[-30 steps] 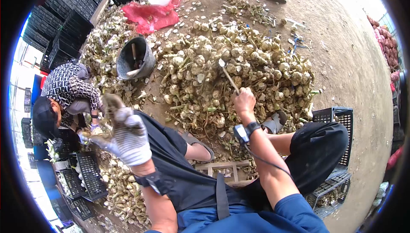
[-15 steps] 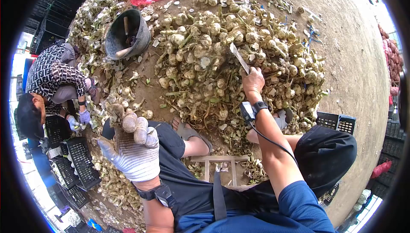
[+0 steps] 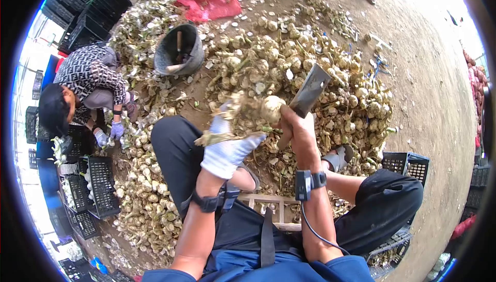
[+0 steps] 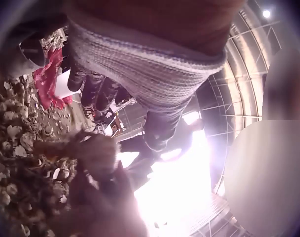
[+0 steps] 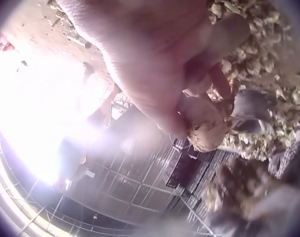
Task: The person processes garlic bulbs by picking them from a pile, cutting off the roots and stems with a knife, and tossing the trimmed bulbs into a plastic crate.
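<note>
My bare right hand [image 3: 300,129] grips a cleaver [image 3: 311,90] with a wide rectangular blade pointing up and to the right. A garlic bulb [image 3: 272,109] sits at the thumb side of that hand; in the right wrist view, thumb and fingers press round the bulb [image 5: 208,134]. Just left of it is my left hand [image 3: 227,147] in a white knit glove with dirty tan fingers, thumb spread toward the bulb. In the left wrist view the gloved thumb [image 4: 159,129] points straight, apart from the dark fingers. A heap of garlic [image 3: 243,67] lies in front.
A dark bucket [image 3: 179,49] with wooden-handled tools stands beyond the left hand. Another person [image 3: 88,83] bends over garlic at the left, near black crates [image 3: 101,186]. A red mesh sack [image 3: 204,3] lies farther back. One more crate [image 3: 405,164] stands by the right knee.
My left hand has swung right and forward from over the left thigh to beside the right hand. The right hand has turned, showing the blade's flat side, and a garlic bulb now shows at it.
</note>
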A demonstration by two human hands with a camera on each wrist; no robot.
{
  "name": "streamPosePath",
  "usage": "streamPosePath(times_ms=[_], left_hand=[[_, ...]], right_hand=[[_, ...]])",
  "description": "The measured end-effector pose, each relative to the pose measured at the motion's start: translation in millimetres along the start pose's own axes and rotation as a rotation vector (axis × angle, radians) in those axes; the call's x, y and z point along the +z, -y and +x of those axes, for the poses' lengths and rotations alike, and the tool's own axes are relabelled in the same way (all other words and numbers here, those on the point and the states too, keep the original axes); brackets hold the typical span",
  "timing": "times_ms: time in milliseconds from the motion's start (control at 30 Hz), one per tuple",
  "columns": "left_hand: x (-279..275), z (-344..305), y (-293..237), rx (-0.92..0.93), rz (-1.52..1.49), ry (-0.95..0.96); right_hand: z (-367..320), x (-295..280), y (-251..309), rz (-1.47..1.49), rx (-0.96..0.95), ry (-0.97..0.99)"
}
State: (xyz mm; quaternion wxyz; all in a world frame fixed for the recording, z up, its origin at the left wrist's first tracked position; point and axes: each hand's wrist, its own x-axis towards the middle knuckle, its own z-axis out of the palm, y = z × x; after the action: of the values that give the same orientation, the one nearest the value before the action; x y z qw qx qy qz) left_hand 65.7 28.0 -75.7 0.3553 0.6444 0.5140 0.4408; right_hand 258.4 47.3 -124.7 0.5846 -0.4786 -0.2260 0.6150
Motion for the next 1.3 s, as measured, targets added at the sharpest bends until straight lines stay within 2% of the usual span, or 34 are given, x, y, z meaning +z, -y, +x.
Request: streamPosePath(times_ms=[67, 100, 167, 200, 233, 267, 300, 333, 367, 400, 467, 533, 567, 700, 800, 867, 933, 1100, 1233, 1300], left_hand=[[14.3, 0.1, 4.4, -0.105, -0.190, 0.046], [17.0, 3.6, 13.7, -0.100, -0.112, 0.121], [22.4, 5.1, 4.1, -0.131, -0.307, 0.138], [18.8, 4.6, -0.5, -0.118, -0.291, 0.169], [13.9, 6.3, -8.2, -0.105, -0.274, 0.200], [9.0, 7.2, -13.8, -0.093, -0.257, 0.231], [6.1, 3.3, -8.9, 0.038, -0.236, 0.184], [5.2, -0.3, -9.5, -0.035, -0.421, 0.155], [5.1, -4.1, -10.8, -0.111, -0.607, 0.127], [4.7, -7.1, -12.4, -0.190, -0.793, 0.100], [2.0, -9.4, -14.7, -0.135, -0.839, 0.093], [0.9, -9.2, 16.0, -0.157, -0.921, 0.118], [-3.4, -0.5, 24.2, -0.061, -0.582, 0.234], [-7.2, -9.6, 16.0, 0.340, 0.112, 0.203], [5.9, -13.3, 44.2, -0.239, -1.138, 0.237], [0.0, -12.9, 34.0, -0.385, -1.273, 0.249], [-3.3, -9.0, 38.3, -0.444, -1.678, 0.398], [2.1, -11.4, 38.4, -0.451, -1.723, 0.422], [5.3, -13.1, 35.1, -0.445, -1.481, 0.403], [11.5, -10.6, 39.2, -0.343, -1.342, 0.464]], right_hand=[[-24.9, 20.9, 18.4, 0.119, -0.004, 0.039], [-32.9, 17.2, 29.5, 0.040, 0.045, 0.136], [-43.3, 23.2, 38.8, -0.076, 0.009, 0.148], [-48.8, 26.2, 43.7, -0.131, -0.009, 0.149], [-59.6, 30.3, 62.0, -0.308, 0.009, 0.177], [-62.6, 29.5, 65.3, -0.395, -0.073, 0.184], [-65.1, 29.1, 67.7, -0.483, -0.156, 0.191], [-66.1, 29.2, 69.4, -0.570, -0.240, 0.199], [-63.5, 28.2, 65.5, -0.617, -0.430, 0.209], [-63.3, 28.3, 65.6, -0.726, -0.531, 0.206], [-63.6, 28.7, 67.8, -0.945, -0.731, 0.188], [-69.3, 33.8, 68.4, -1.067, -0.822, 0.181], [-72.2, 36.7, 69.1, -1.122, -0.867, 0.192], [-77.9, 39.0, 66.9, -1.267, -0.898, 0.236], [-76.2, 39.8, 59.5, -1.250, -0.933, 0.271], [-73.4, 37.9, 54.9, -1.254, -0.946, 0.280], [-69.9, 35.9, 49.2, -1.263, -0.949, 0.262], [-62.7, 29.6, 36.4, -1.221, -0.944, 0.232], [-52.8, 20.7, 22.0, -1.144, -0.938, 0.198], [-49.6, 14.6, 13.3, -1.102, -0.937, 0.164]])
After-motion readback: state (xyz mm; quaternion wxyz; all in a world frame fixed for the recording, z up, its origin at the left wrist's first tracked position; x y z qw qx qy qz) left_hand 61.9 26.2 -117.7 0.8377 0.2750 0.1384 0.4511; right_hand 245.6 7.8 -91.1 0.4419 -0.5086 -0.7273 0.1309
